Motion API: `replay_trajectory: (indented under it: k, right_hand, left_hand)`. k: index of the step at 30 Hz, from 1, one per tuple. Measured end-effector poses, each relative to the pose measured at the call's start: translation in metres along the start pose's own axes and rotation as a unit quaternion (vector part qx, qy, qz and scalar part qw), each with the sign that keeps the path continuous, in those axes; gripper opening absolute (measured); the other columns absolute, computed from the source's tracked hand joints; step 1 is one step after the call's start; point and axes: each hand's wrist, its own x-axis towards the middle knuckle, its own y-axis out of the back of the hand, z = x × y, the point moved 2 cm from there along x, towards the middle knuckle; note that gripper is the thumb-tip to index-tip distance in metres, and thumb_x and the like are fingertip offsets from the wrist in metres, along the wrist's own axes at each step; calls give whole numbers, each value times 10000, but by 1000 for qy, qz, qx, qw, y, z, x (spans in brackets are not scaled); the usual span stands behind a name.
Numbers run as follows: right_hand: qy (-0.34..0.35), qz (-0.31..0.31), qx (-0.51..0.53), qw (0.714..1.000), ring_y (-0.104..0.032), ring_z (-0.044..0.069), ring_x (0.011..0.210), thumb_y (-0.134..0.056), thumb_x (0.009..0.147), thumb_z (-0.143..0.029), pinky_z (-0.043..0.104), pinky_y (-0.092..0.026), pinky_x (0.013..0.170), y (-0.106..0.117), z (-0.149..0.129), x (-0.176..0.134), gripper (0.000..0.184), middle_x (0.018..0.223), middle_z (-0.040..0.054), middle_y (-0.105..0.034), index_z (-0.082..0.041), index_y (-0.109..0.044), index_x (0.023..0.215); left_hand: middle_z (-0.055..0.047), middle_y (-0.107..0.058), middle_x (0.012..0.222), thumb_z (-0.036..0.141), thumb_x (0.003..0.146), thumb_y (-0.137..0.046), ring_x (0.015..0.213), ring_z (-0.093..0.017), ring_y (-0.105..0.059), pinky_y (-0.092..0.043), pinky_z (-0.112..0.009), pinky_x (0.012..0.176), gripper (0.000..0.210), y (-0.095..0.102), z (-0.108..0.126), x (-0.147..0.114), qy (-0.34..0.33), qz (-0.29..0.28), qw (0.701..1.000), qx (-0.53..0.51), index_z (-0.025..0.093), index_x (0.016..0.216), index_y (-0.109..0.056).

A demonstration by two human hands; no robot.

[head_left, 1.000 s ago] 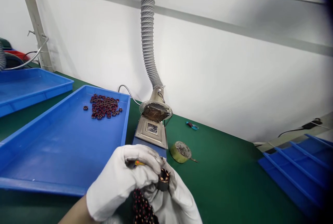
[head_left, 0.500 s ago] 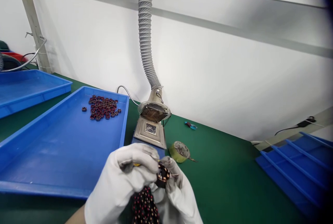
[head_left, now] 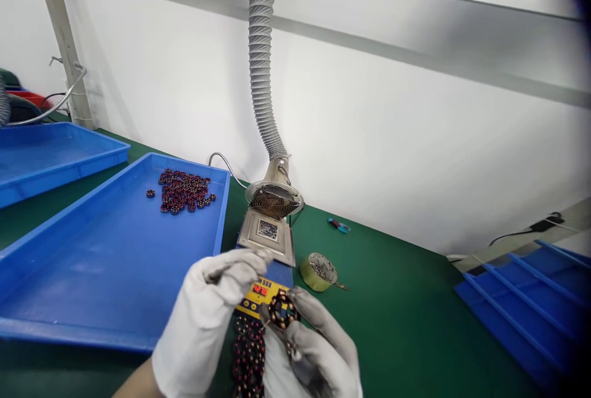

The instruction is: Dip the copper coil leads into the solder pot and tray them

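Note:
My right hand, in a white glove with greyed fingertips, pinches a small black ring-shaped coil with copper-coloured spots around it. Up and to the left of that coil, my gloved left hand has its thumb and fingers pressed together. Anything between those fingertips is too small to make out. Below the hands lies a pile of similar black coils with red and copper spots, partly hidden by the right hand. Behind the coil shows a yellow control panel with a red digital display, partly covered by the left hand.
A solder pot stands under a fume hood with a grey hose. Right of it are a green tin with a tool and small pliers. A blue tray holds more coils; other blue trays lean right.
My left hand has drawn away from the coil, up and left, uncovering the yellow panel. The right hand has turned and keeps the coil, whose ring opening now faces me.

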Motion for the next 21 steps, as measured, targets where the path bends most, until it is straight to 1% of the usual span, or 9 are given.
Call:
replay_trajectory:
  k: [2, 5, 6, 8, 12, 15, 17, 19, 21]
  right_hand:
    - [-6, 15, 7, 1000, -578, 202, 974, -634, 748, -70, 330, -522, 794, 2, 0, 3, 207, 1048, 40, -601, -224, -613, 885]
    - [17, 20, -7, 1000, -595, 209, 941, -671, 702, -35, 349, -522, 804, 2, -1, 5, 257, 1036, 44, -626, -206, -625, 889]
    - [26, 17, -11, 999, -601, 211, 931, -675, 691, -18, 355, -526, 799, 1, -1, 5, 279, 1026, 43, -631, -205, -628, 892]
    - [38, 5, -14, 999, -608, 213, 920, -676, 682, 2, 364, -533, 791, -1, -1, 5, 309, 1002, 35, -637, -218, -630, 895]
    - [25, -14, -14, 999, -601, 202, 945, -679, 684, -23, 368, -522, 834, -4, 3, 2, 359, 1005, -10, -636, -296, -604, 906]
    - [1, -23, -14, 1000, -605, 208, 946, -688, 666, -27, 374, -532, 811, -3, 4, 0, 401, 1021, -23, -639, -329, -599, 915]
    - [-15, -42, -7, 999, -607, 220, 953, -681, 681, -45, 388, -533, 805, 1, 4, -1, 397, 1025, -16, -644, -340, -611, 937]
    - [-35, -65, 12, 997, -600, 232, 991, -663, 707, -61, 414, -517, 836, 6, 3, -2, 389, 1035, -14, -652, -358, -618, 955]
    - [-98, -104, 43, 989, -582, 240, 1049, -673, 693, -38, 434, -486, 891, 10, 4, -1, 409, 1063, -14, -652, -361, -624, 938]
  left_hand:
    - [-11, -687, 720, 224, 588, -732, 646, -144, -591, -484, -232, 601, 192, 2, 4, 4, 23, -7, 1000, 13, 205, 779, -723]
    - [-4, -654, 679, 96, 581, -693, 583, -100, -535, -423, -188, 517, 193, -1, 4, 4, 133, -56, 984, 101, 170, 758, -714]
    - [1, -643, 670, 69, 587, -671, 575, -86, -520, -412, -178, 516, 156, -1, 3, 3, 140, -54, 983, 110, 162, 709, -703]
    - [9, -632, 664, 51, 585, -648, 564, -73, -507, -402, -170, 513, 115, -1, 2, 1, 107, -35, 990, 89, 157, 620, -673]
    - [12, -640, 687, 78, 612, -647, 580, -86, -529, -426, -184, 532, 125, 5, 7, -2, 26, 5, 999, 36, 182, 671, -682]
    - [30, -631, 668, 110, 646, -654, 532, -65, -491, -410, -170, 499, 209, 2, 13, -2, 81, -28, 994, 63, 201, 830, -694]
    - [26, -653, 694, 127, 639, -682, 552, -66, -511, -421, -162, 511, 218, -3, 15, -2, 133, -41, 986, 92, 194, 845, -696]
    - [10, -682, 720, 149, 627, -708, 621, -90, -569, -457, -169, 568, 152, -7, 15, -1, 156, -21, 982, 100, 177, 775, -700]
    - [3, -695, 693, 166, 604, -729, 634, -105, -600, -477, -177, 581, 143, -9, 13, -1, 155, 6, 984, 84, 170, 744, -699]
